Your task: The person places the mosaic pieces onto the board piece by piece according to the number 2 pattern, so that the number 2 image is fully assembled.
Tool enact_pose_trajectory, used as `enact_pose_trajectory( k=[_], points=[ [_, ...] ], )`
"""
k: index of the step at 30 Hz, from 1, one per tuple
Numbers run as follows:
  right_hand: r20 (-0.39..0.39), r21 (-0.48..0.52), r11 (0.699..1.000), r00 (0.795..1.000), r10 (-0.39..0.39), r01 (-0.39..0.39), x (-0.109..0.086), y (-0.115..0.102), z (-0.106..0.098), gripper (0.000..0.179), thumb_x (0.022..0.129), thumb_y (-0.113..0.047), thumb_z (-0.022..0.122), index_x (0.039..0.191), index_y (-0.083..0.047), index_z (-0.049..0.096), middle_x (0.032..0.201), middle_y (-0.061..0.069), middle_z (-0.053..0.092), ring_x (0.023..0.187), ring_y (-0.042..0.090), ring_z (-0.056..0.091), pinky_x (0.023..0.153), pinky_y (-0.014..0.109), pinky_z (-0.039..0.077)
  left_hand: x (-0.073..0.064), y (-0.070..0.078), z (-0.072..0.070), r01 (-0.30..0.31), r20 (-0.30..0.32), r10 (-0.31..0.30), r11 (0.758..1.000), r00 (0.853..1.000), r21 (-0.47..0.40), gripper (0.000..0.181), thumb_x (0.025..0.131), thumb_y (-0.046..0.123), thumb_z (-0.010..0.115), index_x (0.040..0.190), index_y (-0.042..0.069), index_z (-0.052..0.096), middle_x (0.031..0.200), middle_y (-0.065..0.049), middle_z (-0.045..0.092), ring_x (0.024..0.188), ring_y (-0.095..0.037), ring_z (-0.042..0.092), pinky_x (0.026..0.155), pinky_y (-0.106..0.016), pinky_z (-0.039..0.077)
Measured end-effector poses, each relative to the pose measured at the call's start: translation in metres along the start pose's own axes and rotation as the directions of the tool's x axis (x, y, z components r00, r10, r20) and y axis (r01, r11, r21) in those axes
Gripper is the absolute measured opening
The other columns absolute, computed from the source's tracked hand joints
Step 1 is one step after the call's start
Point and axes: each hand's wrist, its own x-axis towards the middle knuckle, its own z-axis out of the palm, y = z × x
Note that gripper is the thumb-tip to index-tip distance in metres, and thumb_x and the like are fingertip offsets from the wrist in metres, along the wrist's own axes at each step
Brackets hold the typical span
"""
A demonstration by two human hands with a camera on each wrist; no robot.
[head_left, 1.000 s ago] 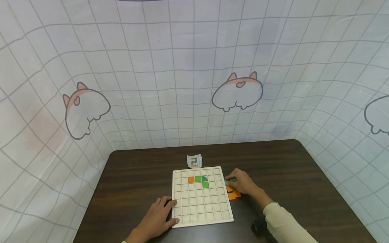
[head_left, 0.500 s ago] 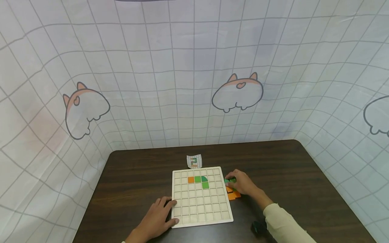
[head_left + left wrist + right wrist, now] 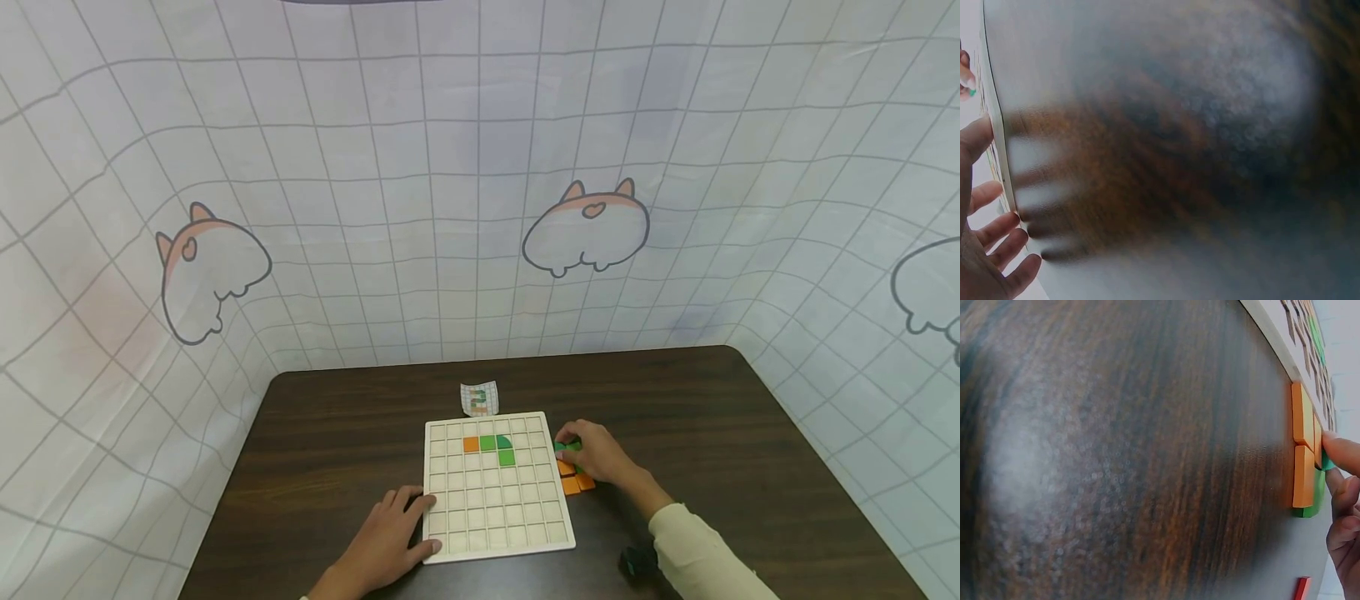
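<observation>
A pale square grid board (image 3: 476,518) lies on the table. Set in its upper cells are an orange square tile (image 3: 471,445), two green square tiles (image 3: 488,442) and a teal quarter-round tile (image 3: 503,441). My left hand (image 3: 384,533) rests at the board's left edge, fingers spread, thumb on the lower left corner. Beside the right edge, my right hand (image 3: 596,450) pinches a small teal tile (image 3: 1327,462) between thumb and finger. Under and around that hand sit orange tiles (image 3: 1303,477) and green tiles (image 3: 1313,500), partly hidden by it.
A small paper card (image 3: 479,398) with a coloured grid pattern lies behind the board. A dark object (image 3: 636,565) sits near my right forearm. A red piece (image 3: 1302,589) shows at the lower right wrist view. White gridded curtains surround the dark wooden table (image 3: 337,425).
My right hand shifts only very slightly at the loose tiles, and the teal and orange pieces there show a little more clearly. The left hand and the tiles on the board stay put.
</observation>
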Motion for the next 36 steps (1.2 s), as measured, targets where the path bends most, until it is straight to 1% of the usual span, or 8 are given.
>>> enact_pose_trajectory(
  k=[3, 8, 11, 18, 22, 26, 36],
  points=[
    [-0.006, 0.008, 1.000, 1.000, -0.014, 0.014, 0.000, -0.001, 0.000, 0.010, 0.089, -0.014, 0.077, 0.096, -0.015, 0.070, 0.093, -0.004, 0.064, 0.085, 0.012, 0.059, 0.078, 0.036, 0.053, 0.000, 0.000, 0.000, 0.003, 0.002, -0.003, 1.000, 1.000, -0.001, 0.061, 0.093, 0.052, 0.066, 0.141, 0.017, 0.054, 0.140, -0.012, 0.050, 0.122, -0.031, 0.052, 0.093, -0.056, 0.045],
    [0.018, 0.034, 0.999, 1.000, -0.023, 0.023, 0.000, -0.003, -0.002, 0.011, 0.089, -0.012, 0.076, 0.096, -0.015, 0.068, 0.088, -0.004, 0.063, 0.079, 0.011, 0.056, 0.070, 0.030, 0.049, 0.000, 0.000, 0.000, 0.002, -0.005, -0.002, 1.000, 1.000, 0.002, 0.062, 0.093, 0.053, 0.066, 0.141, 0.016, 0.054, 0.140, -0.012, 0.050, 0.120, -0.031, 0.052, 0.093, -0.056, 0.045],
    [0.035, 0.038, 0.999, 0.999, -0.011, 0.009, 0.000, -0.004, -0.003, 0.011, 0.090, -0.012, 0.075, 0.097, -0.015, 0.067, 0.088, -0.005, 0.061, 0.077, 0.011, 0.054, 0.069, 0.028, 0.047, 0.000, 0.000, 0.001, -0.004, -0.014, 0.004, 1.000, 1.000, 0.009, 0.062, 0.093, 0.054, 0.066, 0.141, 0.016, 0.054, 0.140, -0.012, 0.050, 0.120, -0.030, 0.052, 0.092, -0.056, 0.046],
    [0.063, 0.041, 0.999, 0.998, 0.023, -0.025, -0.001, -0.005, -0.004, 0.019, 0.092, -0.015, 0.074, 0.111, -0.013, 0.070, 0.083, -0.006, 0.057, 0.072, 0.010, 0.050, 0.067, 0.028, 0.042, 0.000, -0.001, 0.002, -0.006, -0.010, 0.006, 1.000, 1.000, 0.018, 0.062, 0.093, 0.054, 0.066, 0.141, 0.016, 0.054, 0.139, -0.011, 0.050, 0.119, -0.030, 0.052, 0.092, -0.055, 0.046],
    [0.072, 0.048, 0.999, 0.997, -0.011, 0.008, -0.002, -0.004, -0.006, 0.021, 0.096, -0.015, 0.069, 0.116, -0.010, 0.070, 0.081, -0.006, 0.059, 0.068, 0.009, 0.050, 0.062, 0.025, 0.042, 0.000, 0.000, 0.001, 0.001, 0.006, -0.001, 1.000, 1.000, 0.010, 0.062, 0.093, 0.053, 0.066, 0.141, 0.016, 0.054, 0.140, -0.011, 0.050, 0.120, -0.030, 0.052, 0.093, -0.056, 0.045],
    [0.076, 0.072, 0.996, 0.996, -0.051, 0.045, -0.003, -0.004, -0.010, 0.020, 0.098, -0.014, 0.065, 0.117, -0.008, 0.070, 0.080, -0.004, 0.059, 0.063, 0.009, 0.049, 0.058, 0.025, 0.042, 0.000, 0.000, 0.001, 0.005, 0.017, -0.005, 1.000, 1.000, 0.000, 0.062, 0.093, 0.053, 0.066, 0.141, 0.017, 0.054, 0.141, -0.012, 0.049, 0.121, -0.031, 0.051, 0.093, -0.057, 0.045],
    [0.103, 0.126, 0.990, 0.992, -0.077, 0.064, -0.003, -0.006, -0.012, 0.020, 0.099, -0.015, 0.064, 0.116, -0.006, 0.069, 0.080, -0.003, 0.060, 0.058, 0.007, 0.049, 0.054, 0.025, 0.042, 0.001, 0.000, 0.000, -0.002, -0.011, 0.002, 1.000, 1.000, 0.018, 0.062, 0.093, 0.053, 0.066, 0.141, 0.016, 0.054, 0.140, -0.011, 0.050, 0.119, -0.029, 0.052, 0.093, -0.056, 0.046]
  ],
)
